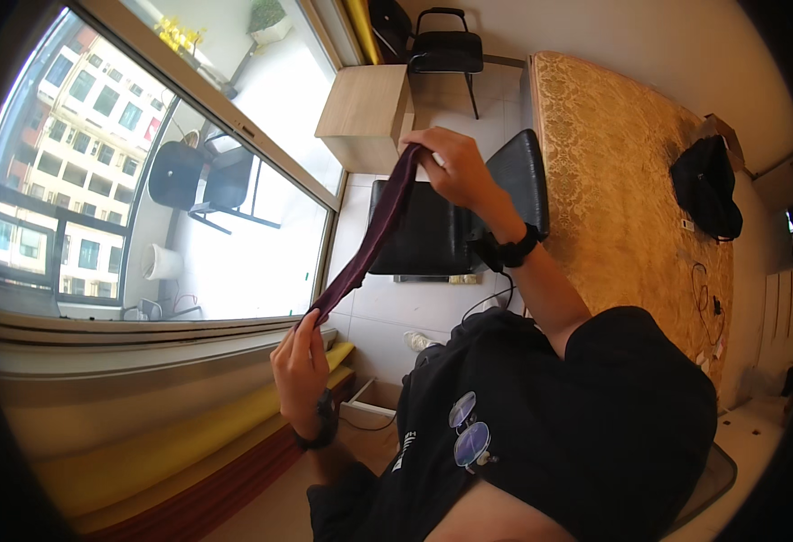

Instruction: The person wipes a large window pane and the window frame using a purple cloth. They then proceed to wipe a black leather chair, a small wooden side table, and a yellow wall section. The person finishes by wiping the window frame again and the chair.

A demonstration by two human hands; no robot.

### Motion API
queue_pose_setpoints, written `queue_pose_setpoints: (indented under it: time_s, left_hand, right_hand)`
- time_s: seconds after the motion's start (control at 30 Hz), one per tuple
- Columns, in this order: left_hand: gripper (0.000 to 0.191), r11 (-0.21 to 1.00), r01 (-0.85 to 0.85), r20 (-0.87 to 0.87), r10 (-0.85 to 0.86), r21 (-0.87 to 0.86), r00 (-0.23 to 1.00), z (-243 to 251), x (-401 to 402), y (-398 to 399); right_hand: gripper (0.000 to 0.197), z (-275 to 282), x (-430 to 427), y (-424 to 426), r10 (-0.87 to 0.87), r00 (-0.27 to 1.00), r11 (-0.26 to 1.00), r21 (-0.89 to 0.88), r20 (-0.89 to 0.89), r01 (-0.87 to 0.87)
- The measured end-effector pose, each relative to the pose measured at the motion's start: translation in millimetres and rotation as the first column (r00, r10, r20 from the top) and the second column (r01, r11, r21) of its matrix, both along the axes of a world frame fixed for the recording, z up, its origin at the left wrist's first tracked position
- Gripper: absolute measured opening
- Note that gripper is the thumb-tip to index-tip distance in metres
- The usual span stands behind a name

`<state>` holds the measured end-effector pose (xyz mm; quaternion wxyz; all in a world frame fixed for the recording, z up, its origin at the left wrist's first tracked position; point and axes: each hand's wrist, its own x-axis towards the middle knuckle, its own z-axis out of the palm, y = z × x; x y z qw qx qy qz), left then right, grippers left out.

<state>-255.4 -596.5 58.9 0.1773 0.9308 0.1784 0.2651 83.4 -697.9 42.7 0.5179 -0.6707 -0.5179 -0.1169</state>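
Note:
A narrow strip of dark maroon fabric (377, 240) stretches slantwise between my two hands in front of the window. My left hand (300, 372) pinches its lower end near the window sill. At the upper end, my right hand (457, 166) grips the cloth between thumb and fingers. The strip looks folded or twisted along its length, and it passes in front of a black padded chair (415, 234). Both wrists wear black bands.
To the left is a sliding window (247, 223) with yellow and red curtains (220, 447) below it in view. A wooden cabinet (362, 101) stands beyond the chair. On the right lies a gold-patterned mattress (606, 203) with a black bag (707, 186). A cable (510, 288) hangs by my right arm.

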Motion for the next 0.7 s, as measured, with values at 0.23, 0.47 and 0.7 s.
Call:
queue_pose_setpoints:
  time_s: [0.23, 0.47, 0.7]
  left_hand:
    - [0.029, 0.947, 0.248, -0.099, -0.272, -0.204, 0.957, 35, 113, -82]
    - [0.021, 0.871, 0.232, 0.076, -0.221, -0.434, 0.972, 34, 204, -138]
    - [0.023, 0.63, 0.169, 0.173, -0.056, -0.758, 0.983, -49, 298, -152]
  right_hand:
    - [0.031, 15, 92, -143, -0.227, 0.972, 0.969, 0.121, 0.067, 0.218]
    - [0.031, -15, 149, -240, -0.432, 0.901, 0.902, 0.017, 0.034, 0.432]
    - [0.024, -122, 177, -272, -0.553, 0.803, 0.833, -0.158, -0.221, 0.53]
